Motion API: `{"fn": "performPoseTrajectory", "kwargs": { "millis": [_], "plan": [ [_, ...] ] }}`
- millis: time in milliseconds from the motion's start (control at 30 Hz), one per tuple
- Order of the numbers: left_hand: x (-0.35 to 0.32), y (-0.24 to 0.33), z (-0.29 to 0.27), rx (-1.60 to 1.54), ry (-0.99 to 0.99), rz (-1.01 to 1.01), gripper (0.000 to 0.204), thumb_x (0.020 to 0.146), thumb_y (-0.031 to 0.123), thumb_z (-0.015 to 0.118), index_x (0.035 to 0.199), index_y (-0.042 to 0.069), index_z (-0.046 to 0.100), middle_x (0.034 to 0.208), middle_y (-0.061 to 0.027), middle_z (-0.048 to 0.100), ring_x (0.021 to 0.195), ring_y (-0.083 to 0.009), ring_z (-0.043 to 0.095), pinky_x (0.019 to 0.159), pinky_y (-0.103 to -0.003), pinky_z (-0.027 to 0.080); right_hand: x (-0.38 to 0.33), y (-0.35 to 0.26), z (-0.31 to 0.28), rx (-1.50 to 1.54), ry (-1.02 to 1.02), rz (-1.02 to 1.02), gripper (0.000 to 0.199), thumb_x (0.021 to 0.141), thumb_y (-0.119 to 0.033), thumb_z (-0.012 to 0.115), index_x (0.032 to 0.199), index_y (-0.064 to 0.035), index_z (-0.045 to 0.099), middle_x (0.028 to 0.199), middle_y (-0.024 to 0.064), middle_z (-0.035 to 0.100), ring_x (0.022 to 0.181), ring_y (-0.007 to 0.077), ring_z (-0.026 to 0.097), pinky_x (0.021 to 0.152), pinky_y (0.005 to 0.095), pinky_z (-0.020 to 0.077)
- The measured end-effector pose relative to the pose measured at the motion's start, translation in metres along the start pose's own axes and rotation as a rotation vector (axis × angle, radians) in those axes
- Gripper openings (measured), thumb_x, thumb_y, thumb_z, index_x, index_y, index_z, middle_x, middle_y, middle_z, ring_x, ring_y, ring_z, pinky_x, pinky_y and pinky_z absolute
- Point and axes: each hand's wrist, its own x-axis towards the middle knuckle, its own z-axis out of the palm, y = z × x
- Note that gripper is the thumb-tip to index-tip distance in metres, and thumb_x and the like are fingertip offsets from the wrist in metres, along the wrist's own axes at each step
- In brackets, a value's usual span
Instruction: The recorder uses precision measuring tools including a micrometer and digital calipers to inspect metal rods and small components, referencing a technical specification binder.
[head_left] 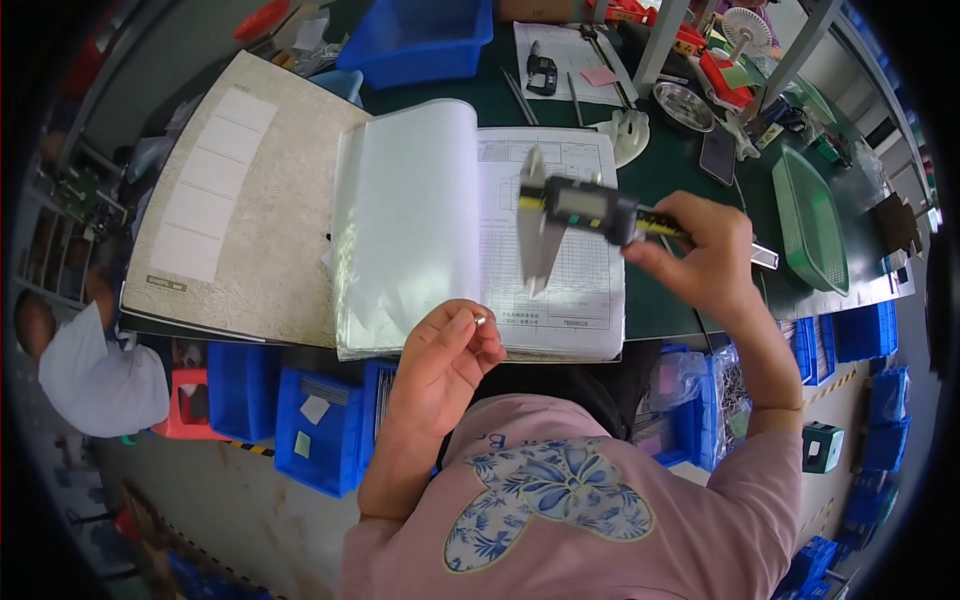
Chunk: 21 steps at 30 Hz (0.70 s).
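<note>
The right hand had its grip closed around the body of a digital caliper, thumb near the slider, holding the tool in the air above the open binder. The caliper's long jaws pointed down toward the printed sheet and stood slightly apart, with nothing between them. The left hand was curled, its grip narrow: thumb and forefinger pinched a small metal part just below and to the left of the caliper tips, not touching them.

Under both hands lay the binder, spread flat on the dark green worktop, with a clear plastic sleeve arched up from the spine and the left cover turned out to show its pale speckled inside. Behind the binder stood a blue bin, another sheet of paper with a second caliper on it, and a small round metal dish. A green mesh tray lay at the right end of the worktop. Below the worktop's front edge were blue bins, and another person in a white top was at the far left.
</note>
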Motion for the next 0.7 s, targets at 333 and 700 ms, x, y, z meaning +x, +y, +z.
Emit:
{"fn": "performPoseTrajectory", "kwargs": {
  "millis": [333,700],
  "plan": [
    [0.001,-0.003,-0.005,-0.184,-0.017,-0.042,0.020,0.085,0.019,0.050,0.093,0.000,0.051,0.080,-0.0052,0.052,0.072,-0.0133,0.051,0.066,-0.027,0.045,-0.015,0.004,0.014,-0.131,0.050,-0.328,0.049,0.058,-0.048,0.067,0.052,-0.0084,0.039,0.047,0.0065,0.037,0.040,0.0248,0.043,0.037,0.0340,0.0303],
    [-0.006,0.003,0.013,0.145,0.129,0.066,0.024,0.086,0.026,0.047,0.093,0.003,0.050,0.074,-0.0017,0.047,0.057,-0.0072,0.048,0.046,-0.020,0.042,-0.005,-0.002,0.026,0.020,0.000,-0.342,0.043,0.058,-0.041,0.069,0.061,-0.0033,0.048,0.048,0.0071,0.037,0.039,0.0217,0.038,0.039,0.0314,0.0276]
  ]
}}
